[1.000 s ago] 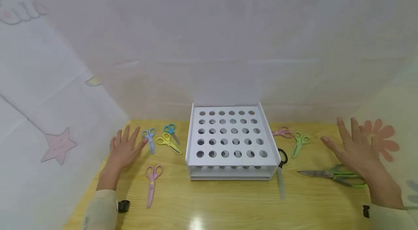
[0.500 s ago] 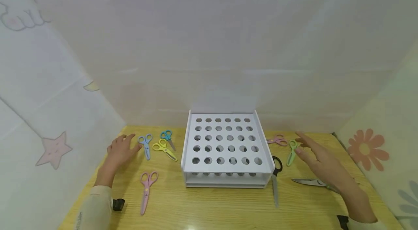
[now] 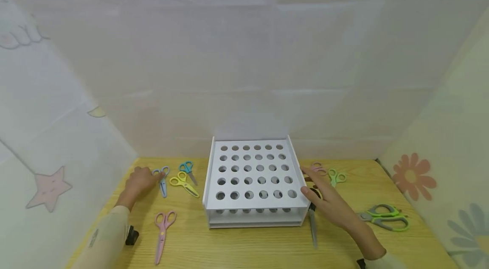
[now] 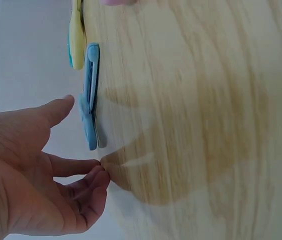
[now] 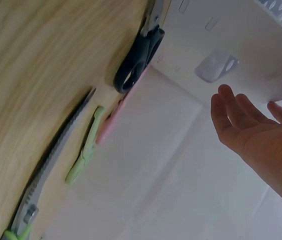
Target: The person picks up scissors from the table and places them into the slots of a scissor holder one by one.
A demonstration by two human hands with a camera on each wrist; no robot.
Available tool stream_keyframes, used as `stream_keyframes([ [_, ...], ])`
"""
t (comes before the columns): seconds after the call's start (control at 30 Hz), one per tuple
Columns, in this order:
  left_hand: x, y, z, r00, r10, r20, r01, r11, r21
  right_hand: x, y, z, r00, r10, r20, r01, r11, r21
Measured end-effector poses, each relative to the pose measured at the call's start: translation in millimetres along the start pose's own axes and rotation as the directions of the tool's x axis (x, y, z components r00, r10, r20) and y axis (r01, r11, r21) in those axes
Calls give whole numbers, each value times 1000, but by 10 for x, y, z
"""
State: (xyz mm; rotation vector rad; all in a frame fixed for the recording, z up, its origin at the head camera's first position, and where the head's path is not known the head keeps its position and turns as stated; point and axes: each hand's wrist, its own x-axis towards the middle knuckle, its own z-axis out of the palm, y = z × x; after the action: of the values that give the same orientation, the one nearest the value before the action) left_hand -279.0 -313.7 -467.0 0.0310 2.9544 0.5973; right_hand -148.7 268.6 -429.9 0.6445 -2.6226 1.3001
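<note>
My left hand is low over the table beside light blue scissors. In the left wrist view, its fingertips meet the wood and the thumb is raised near the scissors' handles, gripping nothing. A white rack with rows of round holes stands in the middle. Beside its right wall is my right hand, fingers slightly bent and holding nothing; whether it touches the wall I cannot tell. Below this hand lie black-handled scissors, their handles partly covered in the head view. Light green scissors lie beyond.
Yellow scissors and teal scissors lie left of the rack, pink scissors closer to me. Another pink pair lies at the back right. Large green-handled scissors rest farther right. Cloth walls enclose the back and sides.
The right hand has come leftward from above the large green-handled scissors to the rack's right side. The left hand has lowered beside the light blue scissors. The head view has shifted a little.
</note>
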Motion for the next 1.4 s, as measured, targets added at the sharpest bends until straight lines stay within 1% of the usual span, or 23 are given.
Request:
stream_keyframes([
  [0.07, 28, 10, 24, 999, -37, -18, 36, 999, -11, 4, 4, 34, 1000, 1, 12, -2, 999, 52],
  [0.17, 71, 49, 56, 998, -60, -21, 60, 998, -10, -11, 11, 52, 1000, 1, 13, -2, 997, 82],
  [0.27, 115, 98, 77, 998, -59, -20, 59, 998, -7, -36, 11, 42, 1000, 3, 0, -3, 997, 72],
  [0.4, 165, 147, 86, 998, -54, -20, 53, 998, -46, -74, 4, 22, 1000, 11, -9, -11, 998, 57],
  [0.47, 182, 149, 87, 999, -42, -26, 40, 996, -74, -87, 0, 22, 1000, 17, -10, -17, 998, 59],
  [0.53, 195, 127, 94, 999, -28, -38, 23, 993, -112, -87, -2, 34, 1000, 23, -2, -23, 997, 69],
  [0.63, 200, 50, 118, 998, -8, -56, -2, 984, -177, -66, -12, 67, 999, 40, 18, -42, 994, 96],
  [0.8, 215, -78, 171, 996, 19, -87, -44, 957, -288, -12, -27, 117, 999, 36, 34, -39, 994, 102],
  [0.9, 249, -113, 198, 994, 36, -103, -68, 944, -324, -3, -25, 125, 999, 40, 29, -43, 994, 96],
  [1.0, 239, -119, 193, 994, 33, -107, -70, 931, -357, -2, -28, 129, 998, 56, 27, -58, 994, 88],
  [1.2, 157, -87, 163, 992, -6, -123, -46, 907, -418, -9, -46, 108, 997, 75, 30, -77, 994, 79],
  [1.3, 117, -70, 122, 986, 1, -168, -76, 896, -438, -9, -45, 110, 997, 79, 23, -81, 994, 77],
  [1.4, 60, -15, 70, 973, 35, -228, -134, 892, -432, -12, -41, 128, 997, 83, 7, -83, 994, 76],
])
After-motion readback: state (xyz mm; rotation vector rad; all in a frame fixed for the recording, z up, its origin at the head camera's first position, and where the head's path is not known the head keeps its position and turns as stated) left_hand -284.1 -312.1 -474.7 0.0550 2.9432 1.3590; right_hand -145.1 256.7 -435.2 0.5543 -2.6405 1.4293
